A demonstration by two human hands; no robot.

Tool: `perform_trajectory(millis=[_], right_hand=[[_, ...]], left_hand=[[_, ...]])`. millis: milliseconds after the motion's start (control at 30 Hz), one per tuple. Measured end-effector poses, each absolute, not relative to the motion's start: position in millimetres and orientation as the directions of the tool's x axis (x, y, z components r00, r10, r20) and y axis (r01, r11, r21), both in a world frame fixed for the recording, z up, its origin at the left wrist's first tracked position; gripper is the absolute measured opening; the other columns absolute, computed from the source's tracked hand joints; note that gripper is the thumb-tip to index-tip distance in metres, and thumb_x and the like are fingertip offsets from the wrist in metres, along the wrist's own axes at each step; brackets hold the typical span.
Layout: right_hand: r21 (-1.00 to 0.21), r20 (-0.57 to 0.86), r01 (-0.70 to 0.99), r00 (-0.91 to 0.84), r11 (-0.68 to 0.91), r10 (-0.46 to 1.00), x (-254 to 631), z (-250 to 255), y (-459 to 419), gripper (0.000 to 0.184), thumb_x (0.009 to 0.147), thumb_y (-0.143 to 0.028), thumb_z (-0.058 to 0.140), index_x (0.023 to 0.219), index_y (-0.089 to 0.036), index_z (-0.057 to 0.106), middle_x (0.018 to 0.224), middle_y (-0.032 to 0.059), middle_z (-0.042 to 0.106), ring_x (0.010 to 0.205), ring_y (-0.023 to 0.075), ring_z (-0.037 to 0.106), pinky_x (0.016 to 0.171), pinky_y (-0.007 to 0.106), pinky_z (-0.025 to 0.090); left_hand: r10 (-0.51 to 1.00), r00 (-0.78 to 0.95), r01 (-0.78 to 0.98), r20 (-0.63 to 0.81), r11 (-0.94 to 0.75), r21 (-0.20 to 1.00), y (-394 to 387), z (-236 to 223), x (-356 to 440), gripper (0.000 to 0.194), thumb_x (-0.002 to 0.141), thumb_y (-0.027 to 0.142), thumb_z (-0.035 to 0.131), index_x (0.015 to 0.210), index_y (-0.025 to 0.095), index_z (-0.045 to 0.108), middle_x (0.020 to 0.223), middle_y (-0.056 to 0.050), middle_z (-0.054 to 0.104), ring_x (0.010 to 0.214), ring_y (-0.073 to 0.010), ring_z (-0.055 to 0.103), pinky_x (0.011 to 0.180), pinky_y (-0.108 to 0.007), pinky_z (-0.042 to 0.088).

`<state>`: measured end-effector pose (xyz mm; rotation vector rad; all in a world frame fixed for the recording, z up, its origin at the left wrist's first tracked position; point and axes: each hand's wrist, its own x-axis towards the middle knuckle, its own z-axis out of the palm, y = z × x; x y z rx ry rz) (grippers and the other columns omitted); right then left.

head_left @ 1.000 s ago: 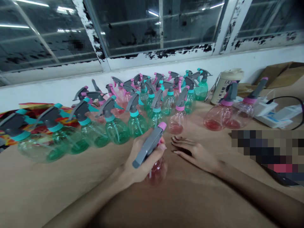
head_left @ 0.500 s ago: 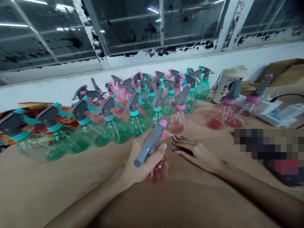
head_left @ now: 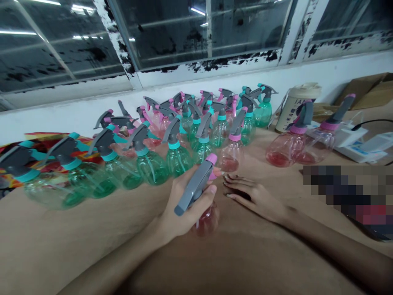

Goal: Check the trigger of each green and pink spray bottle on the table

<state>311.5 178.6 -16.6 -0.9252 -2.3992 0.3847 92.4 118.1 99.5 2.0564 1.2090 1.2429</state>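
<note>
My left hand (head_left: 181, 207) is wrapped round the neck of a pink spray bottle (head_left: 206, 219) with a grey trigger head (head_left: 195, 184) and pink nozzle. The bottle stands on the brown table (head_left: 92, 241) in front of me. My right hand (head_left: 253, 196) lies flat on the table just right of the bottle, fingers stretched out toward it, holding nothing.
Several green and pink spray bottles (head_left: 176, 157) crowd the table's far side up to the white wall. Two pink bottles (head_left: 287, 143) stand apart at the right, by a cream cup (head_left: 294, 104), white boxes (head_left: 359, 145) and a cardboard box (head_left: 368, 88). A coloured bag (head_left: 46, 141) lies far left.
The view has shifted slightly. My left hand and its bottle have hardly moved; the right hand stays flat in place.
</note>
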Motion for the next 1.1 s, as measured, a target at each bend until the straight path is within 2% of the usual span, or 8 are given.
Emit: perform_trajectory(millis=[367, 633, 867, 1100], right_hand=[[-0.438, 0.388, 0.535, -0.613, 0.722, 0.689, 311.2, -18.5, 178.2, 0.040, 0.091, -0.041, 0.048, 0.125, -0.021, 0.056, 0.131, 0.0043, 0.057, 0.125, 0.0215, 0.048, 0.106, 0.044, 0.039], [-0.456, 0.380, 0.532, -0.609, 0.713, 0.697, 310.9, -17.0, 177.3, 0.042, 0.090, -0.042, 0.050, 0.125, -0.021, 0.056, 0.130, 0.0050, 0.058, 0.125, 0.0221, 0.047, 0.106, 0.044, 0.039], [-0.478, 0.396, 0.516, -0.595, 0.711, 0.699, 310.1, -14.5, 176.0, 0.041, 0.089, -0.042, 0.051, 0.126, -0.025, 0.056, 0.128, 0.0042, 0.060, 0.123, 0.0231, 0.049, 0.105, 0.046, 0.040], [-0.484, 0.392, 0.509, -0.601, 0.712, 0.697, 310.6, -12.9, 175.4, 0.040, 0.090, -0.042, 0.049, 0.126, -0.026, 0.055, 0.129, 0.0038, 0.058, 0.124, 0.0236, 0.048, 0.105, 0.048, 0.040]], left_hand=[[0.858, 0.192, 0.489, 0.476, -0.505, 0.711, 116.1, 95.9, 91.8, 0.008, 0.080, 0.026, 0.051, 0.073, 0.023, 0.050, 0.060, 0.003, 0.052, 0.051, -0.0130, 0.049, 0.050, -0.027, 0.043], [0.890, 0.174, 0.454, 0.421, -0.452, 0.768, 113.0, 103.3, 94.9, 0.006, 0.083, 0.026, 0.053, 0.085, 0.020, 0.054, 0.072, 0.001, 0.058, 0.062, -0.0130, 0.055, 0.061, -0.027, 0.047], [0.900, 0.167, 0.451, 0.402, -0.432, 0.781, 114.4, 102.0, 93.6, 0.009, 0.084, 0.027, 0.052, 0.079, 0.020, 0.052, 0.066, 0.002, 0.053, 0.058, -0.0117, 0.052, 0.052, -0.025, 0.045], [0.865, 0.176, 0.498, 0.470, -0.490, 0.715, 117.2, 101.8, 94.9, 0.004, 0.081, 0.025, 0.053, 0.077, 0.023, 0.053, 0.061, 0.003, 0.051, 0.053, -0.0129, 0.047, 0.047, -0.026, 0.043]])
